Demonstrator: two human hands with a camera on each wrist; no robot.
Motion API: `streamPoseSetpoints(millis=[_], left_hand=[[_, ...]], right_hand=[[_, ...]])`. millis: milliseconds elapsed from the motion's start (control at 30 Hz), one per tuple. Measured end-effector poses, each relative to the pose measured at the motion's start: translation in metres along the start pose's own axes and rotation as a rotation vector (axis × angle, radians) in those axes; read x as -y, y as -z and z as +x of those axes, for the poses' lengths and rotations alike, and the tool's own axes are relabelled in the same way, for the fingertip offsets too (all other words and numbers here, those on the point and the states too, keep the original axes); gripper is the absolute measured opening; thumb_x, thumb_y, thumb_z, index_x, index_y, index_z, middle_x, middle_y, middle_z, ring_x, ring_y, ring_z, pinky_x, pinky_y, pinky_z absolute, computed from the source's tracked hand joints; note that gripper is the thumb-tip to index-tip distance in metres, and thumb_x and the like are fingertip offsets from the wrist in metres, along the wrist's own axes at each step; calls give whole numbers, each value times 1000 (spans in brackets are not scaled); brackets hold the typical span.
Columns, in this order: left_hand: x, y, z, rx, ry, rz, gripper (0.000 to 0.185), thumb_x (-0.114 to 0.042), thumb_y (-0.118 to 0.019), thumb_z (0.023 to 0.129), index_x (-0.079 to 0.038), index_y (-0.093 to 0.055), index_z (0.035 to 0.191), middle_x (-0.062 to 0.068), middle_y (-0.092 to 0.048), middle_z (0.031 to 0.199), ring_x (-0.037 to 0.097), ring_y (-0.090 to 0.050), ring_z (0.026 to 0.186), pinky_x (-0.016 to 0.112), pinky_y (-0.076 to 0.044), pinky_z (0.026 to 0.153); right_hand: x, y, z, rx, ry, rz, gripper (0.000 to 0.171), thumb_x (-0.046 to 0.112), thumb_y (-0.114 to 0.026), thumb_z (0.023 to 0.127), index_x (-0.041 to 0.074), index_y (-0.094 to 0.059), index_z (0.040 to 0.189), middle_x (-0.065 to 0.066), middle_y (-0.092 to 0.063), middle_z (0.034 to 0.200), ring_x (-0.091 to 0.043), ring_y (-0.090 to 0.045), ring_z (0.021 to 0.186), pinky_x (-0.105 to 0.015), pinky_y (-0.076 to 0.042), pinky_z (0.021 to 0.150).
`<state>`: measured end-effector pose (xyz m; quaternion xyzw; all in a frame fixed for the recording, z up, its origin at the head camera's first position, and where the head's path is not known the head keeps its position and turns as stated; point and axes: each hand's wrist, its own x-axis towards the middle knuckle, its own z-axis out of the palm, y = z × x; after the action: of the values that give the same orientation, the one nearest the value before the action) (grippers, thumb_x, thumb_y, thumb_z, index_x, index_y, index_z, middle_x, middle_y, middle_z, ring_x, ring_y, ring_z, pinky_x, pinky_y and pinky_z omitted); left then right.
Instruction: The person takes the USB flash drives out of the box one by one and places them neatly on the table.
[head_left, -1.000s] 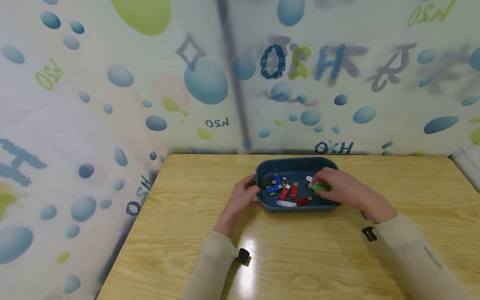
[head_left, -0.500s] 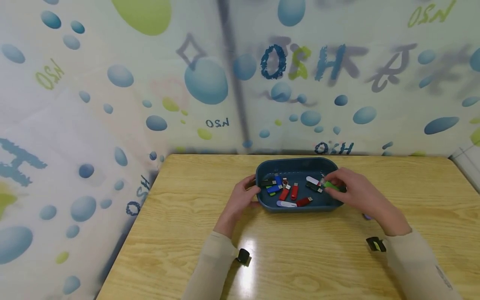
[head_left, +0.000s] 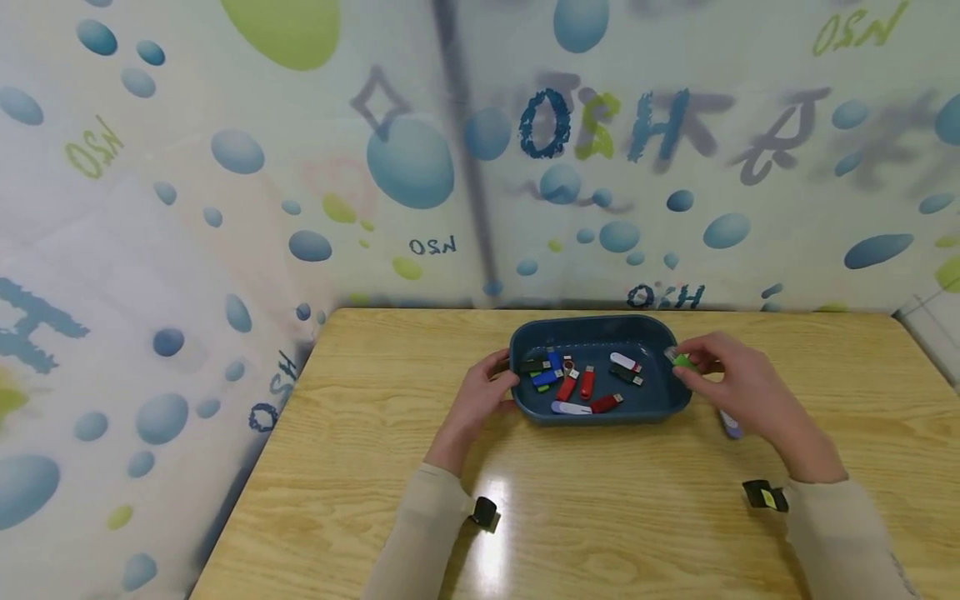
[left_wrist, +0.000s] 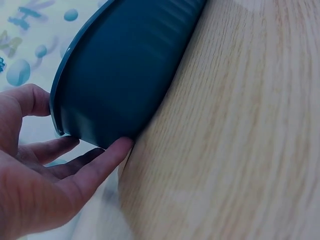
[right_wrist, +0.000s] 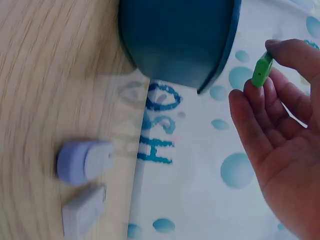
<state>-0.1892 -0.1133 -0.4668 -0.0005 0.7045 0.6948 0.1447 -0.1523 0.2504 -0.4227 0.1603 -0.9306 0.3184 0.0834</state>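
Note:
My right hand (head_left: 738, 387) pinches a green USB stick (head_left: 684, 361) between thumb and fingers, just off the right end of a dark blue plastic bin (head_left: 600, 419). In the right wrist view the green USB stick (right_wrist: 262, 70) hangs in the air, apart from the bin (right_wrist: 177, 45). My left hand (head_left: 480, 392) holds the bin's left end. The left wrist view has its thumb at the rim and fingertips against the outer wall (left_wrist: 107, 75). Inside lie several USB sticks: a red one (head_left: 587, 382), a blue one (head_left: 547, 377), a white-and-red one (head_left: 625, 362) and others.
A purple-and-white USB stick (head_left: 730, 423) lies on the wooden table (head_left: 600, 508), below my right hand. Beside it in the right wrist view is a whitish stick (right_wrist: 84, 212). A patterned cloth wall (head_left: 420, 275) stands behind the table.
My right hand has lifted the green USB stick out of the bin and moved right past its end. The white and black sticks it covered now show. My left hand has stayed put.

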Motion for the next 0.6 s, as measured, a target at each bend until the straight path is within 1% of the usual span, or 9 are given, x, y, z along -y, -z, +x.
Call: streamPoseSetpoints(millis=[67, 200, 267, 367, 400, 467, 600], left_hand=[[-1, 0, 0, 0, -1, -2, 58, -5, -56, 96, -1, -45, 154, 22, -49, 150, 37, -54, 129, 45, -60, 90], [-2, -1, -1, -8, 0, 7, 58, -5, -56, 97, 0, -46, 153, 23, -49, 150, 38, -54, 130, 46, -59, 93], [-3, -1, -1, -12, -1, 16, 57, -5, -56, 97, 0, -46, 153, 23, -49, 150, 37, -54, 129, 45, -59, 93], [-3, -1, -1, -16, -1, 28, 57, -5, -56, 97, -1, -46, 153, 23, -49, 150, 37, -55, 128, 45, -59, 92], [-3, -1, -1, -16, -1, 31, 57, -6, -56, 97, -1, -47, 153, 22, -49, 150, 37, -55, 127, 45, -59, 92], [-3, -1, -1, -16, 0, 33, 57, -6, -56, 96, -1, -47, 153, 22, -50, 150, 36, -56, 126, 44, -60, 91], [-3, -2, -1, -19, -1, 27, 58, -5, -56, 96, 0, -47, 153, 23, -50, 149, 36, -57, 124, 43, -60, 90]], right_hand=[[-5, 4, -3, -25, -3, -12, 25, 12, -75, 95, 4, -70, 117, -8, -67, 104, -16, -62, 87, -27, -57, 77], [-15, 13, -8, -45, -28, -15, 25, 12, -76, 95, 1, -69, 117, -7, -68, 99, -4, -59, 83, -9, -48, 74], [-20, 18, -11, -47, -46, -19, 25, 13, -76, 95, 1, -69, 116, -7, -68, 96, 1, -57, 82, -6, -44, 73], [-27, 25, -17, -40, -82, -33, 26, 15, -76, 95, 0, -69, 115, -6, -67, 94, 6, -55, 81, -5, -43, 71], [-30, 27, -19, -41, -93, -39, 26, 15, -76, 95, 0, -69, 115, -6, -67, 93, 5, -55, 80, -5, -43, 70], [-34, 30, -23, -38, -114, -56, 26, 16, -76, 95, -1, -69, 115, -6, -67, 93, 0, -58, 81, -7, -44, 69], [-40, 33, -30, -19, -145, -77, 27, 16, -75, 95, -3, -68, 114, -7, -67, 92, -19, -64, 84, -13, -47, 65]])
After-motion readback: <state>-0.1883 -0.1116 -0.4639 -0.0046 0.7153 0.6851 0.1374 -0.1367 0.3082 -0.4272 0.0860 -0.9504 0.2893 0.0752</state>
